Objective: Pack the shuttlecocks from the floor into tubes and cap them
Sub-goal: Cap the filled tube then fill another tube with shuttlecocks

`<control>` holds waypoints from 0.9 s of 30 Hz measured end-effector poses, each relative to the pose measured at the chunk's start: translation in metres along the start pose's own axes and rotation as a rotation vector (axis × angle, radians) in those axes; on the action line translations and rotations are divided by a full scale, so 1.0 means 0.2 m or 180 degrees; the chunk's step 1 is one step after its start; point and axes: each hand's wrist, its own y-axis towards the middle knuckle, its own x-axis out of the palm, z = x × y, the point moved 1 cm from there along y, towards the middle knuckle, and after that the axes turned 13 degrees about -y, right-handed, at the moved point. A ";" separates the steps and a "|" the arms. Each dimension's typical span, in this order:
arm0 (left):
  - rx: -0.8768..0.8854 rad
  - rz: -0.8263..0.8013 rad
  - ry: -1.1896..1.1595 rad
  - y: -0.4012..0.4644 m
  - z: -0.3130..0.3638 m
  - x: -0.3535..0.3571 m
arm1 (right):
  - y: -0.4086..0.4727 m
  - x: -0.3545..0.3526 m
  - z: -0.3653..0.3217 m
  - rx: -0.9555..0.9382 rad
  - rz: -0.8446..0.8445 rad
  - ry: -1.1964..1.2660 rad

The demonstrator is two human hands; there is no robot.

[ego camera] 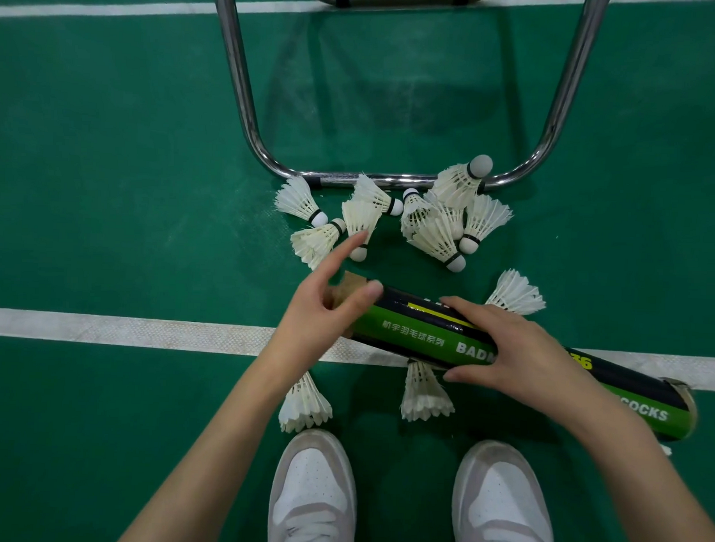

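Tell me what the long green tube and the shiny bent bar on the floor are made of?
The tube looks like cardboard: its open end shows a plain brown rim, while the outside is glossy printed green and black. The bent bar seems to be metal, probably chrome-plated steel, since it is silvery and mirrors light along its curve.

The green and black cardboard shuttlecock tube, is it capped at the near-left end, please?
Uncapped: the green and black cardboard shuttlecock tube shows a bare brown cardboard rim there.
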 end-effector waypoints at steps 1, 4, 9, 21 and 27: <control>-0.0021 0.0073 0.0018 0.01 0.00 -0.02 | 0.00 0.00 0.01 0.0013 -0.0013 -0.0016; 0.0038 0.0335 0.0046 0.08 0.00 -0.06 | -0.01 0.01 0.04 0.0055 -0.0014 -0.0009; 0.0091 0.0385 0.0425 0.21 0.01 -0.07 | -0.01 0.01 0.08 0.0163 -0.0015 0.0002; 0.0049 0.0118 0.2290 0.64 -0.08 -0.08 | -0.02 -0.03 0.13 0.0262 0.0010 0.0014; -0.0131 -0.0116 0.2627 0.65 -0.13 -0.11 | -0.02 -0.01 0.15 0.0310 0.0038 0.0014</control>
